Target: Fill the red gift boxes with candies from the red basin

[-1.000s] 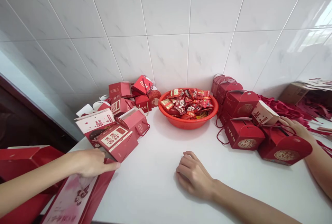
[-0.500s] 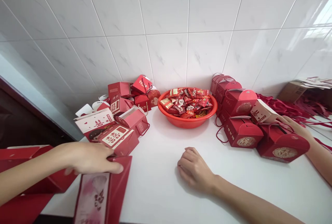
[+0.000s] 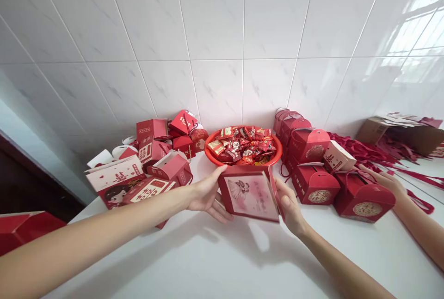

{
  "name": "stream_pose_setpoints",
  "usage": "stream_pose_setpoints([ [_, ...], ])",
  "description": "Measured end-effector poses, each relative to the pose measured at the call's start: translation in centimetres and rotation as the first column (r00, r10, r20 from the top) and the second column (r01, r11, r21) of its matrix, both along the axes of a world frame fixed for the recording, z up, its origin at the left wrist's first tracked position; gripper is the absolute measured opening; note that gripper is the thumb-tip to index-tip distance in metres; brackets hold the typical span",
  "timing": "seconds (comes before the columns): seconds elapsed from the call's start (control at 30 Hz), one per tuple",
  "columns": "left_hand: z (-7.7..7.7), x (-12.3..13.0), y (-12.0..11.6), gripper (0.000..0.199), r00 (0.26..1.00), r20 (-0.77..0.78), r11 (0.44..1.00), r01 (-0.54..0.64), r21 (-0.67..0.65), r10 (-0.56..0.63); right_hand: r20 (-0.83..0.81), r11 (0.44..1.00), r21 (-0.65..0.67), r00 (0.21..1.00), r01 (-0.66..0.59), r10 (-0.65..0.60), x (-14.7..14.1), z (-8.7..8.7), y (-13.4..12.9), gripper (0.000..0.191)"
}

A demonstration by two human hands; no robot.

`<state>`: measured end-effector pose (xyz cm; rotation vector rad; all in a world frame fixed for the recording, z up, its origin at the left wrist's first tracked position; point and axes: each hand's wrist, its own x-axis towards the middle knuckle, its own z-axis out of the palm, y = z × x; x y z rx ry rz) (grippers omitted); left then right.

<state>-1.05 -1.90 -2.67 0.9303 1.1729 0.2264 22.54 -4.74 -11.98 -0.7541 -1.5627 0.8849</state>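
Both hands hold a dark red gift box [image 3: 249, 193] with a pink printed panel showing a figure in a gown, raised above the white table in front of the candy basin. My left hand [image 3: 210, 197] grips its left edge, thumb at the top and fingers stretched underneath. Around the right edge, where a side flap stands out, my right hand [image 3: 289, 204] is closed. Just behind the box, an orange-red plastic basin [image 3: 209, 153] is filled with red-wrapped candies [image 3: 243, 144].
Several red and white gift boxes [image 3: 149, 188] are piled on the left. On the right stand rows of red handled boxes [image 3: 315, 188], with another person's hand [image 3: 385, 181] at the nearest one. Red ribbons [image 3: 360, 151] and a cardboard carton [image 3: 371, 130] lie beyond. A tiled wall [image 3: 215, 91] closes the back.
My left hand has brought the red box from the lower left to the middle, off the table. My right hand, earlier resting curled on the table, now holds the box's right side.
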Motion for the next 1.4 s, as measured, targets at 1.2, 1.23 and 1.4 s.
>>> stream_pose_setpoints([
  [1.2,-0.5,7.8,0.1,0.016,0.993,-0.108,0.28,0.116,0.953,-0.043,-0.15,0.92,-0.076,0.907,0.386,-0.393,0.8,1.8,0.7,0.029],
  [1.23,-0.9,8.2,0.5,0.016,0.996,-0.083,0.287,0.09,0.954,-0.036,-0.204,0.926,-0.145,0.905,0.349,-0.373,0.9,1.7,0.8,0.031],
  [1.4,-2.8,9.0,1.0,0.016,0.994,0.11,0.374,-0.112,0.921,0.029,-0.414,0.91,-0.369,0.843,0.191,-0.345,0.6,1.6,1.1,0.041],
])
